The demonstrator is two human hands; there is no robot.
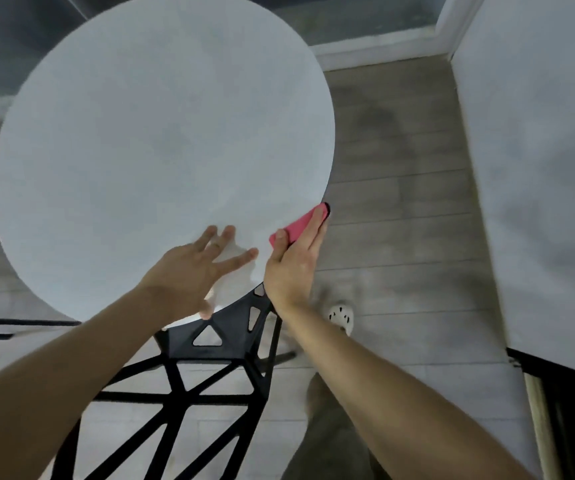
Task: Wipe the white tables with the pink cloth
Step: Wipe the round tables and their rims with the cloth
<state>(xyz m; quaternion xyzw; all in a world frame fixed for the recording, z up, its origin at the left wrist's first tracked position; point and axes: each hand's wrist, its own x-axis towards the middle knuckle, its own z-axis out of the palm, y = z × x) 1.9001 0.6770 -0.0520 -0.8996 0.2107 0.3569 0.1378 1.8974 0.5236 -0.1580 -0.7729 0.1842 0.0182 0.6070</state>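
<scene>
We see one pink cloth (pixel 299 227), folded into a narrow pad, lying against the near-right rim of the round white table (pixel 161 133). Its long axis follows the rim, pointing from lower left up to the right. There are two white tables: the round one and a second table (pixel 539 168) well apart on the right. Our right hand (pixel 293 268) pinches the cloth, thumb on its near end and straight fingers along its outer side. Our left hand (pixel 192 268) is palm-down over the tabletop, fingers spread, holding nothing. One black chair (pixel 216 341) stands below.
</scene>
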